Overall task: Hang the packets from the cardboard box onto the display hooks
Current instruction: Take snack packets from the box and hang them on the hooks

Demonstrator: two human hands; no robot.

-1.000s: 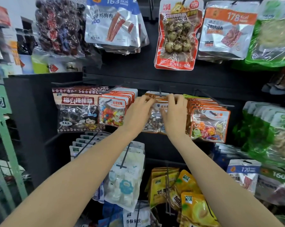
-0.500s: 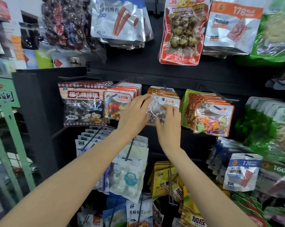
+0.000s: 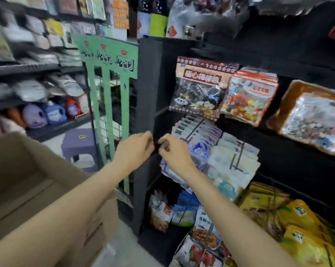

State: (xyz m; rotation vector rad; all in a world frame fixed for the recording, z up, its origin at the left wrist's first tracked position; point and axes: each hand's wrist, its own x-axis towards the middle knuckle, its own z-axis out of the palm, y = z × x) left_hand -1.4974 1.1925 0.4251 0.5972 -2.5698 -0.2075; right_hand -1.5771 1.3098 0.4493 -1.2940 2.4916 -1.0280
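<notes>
Even, diffuse indoor light with no hard shadows. Motion blur smears the whole frame, strongest on the left shelves [image 3: 28, 60] and at the top edge. Glare glints off the foil packets [image 3: 313, 116] at right. Wide-angle distortion bends the edges.

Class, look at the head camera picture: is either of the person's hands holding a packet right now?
No. The left hand and right hand hang with loosely curled, empty fingers in front of the black rack, apart from the packets.
</notes>
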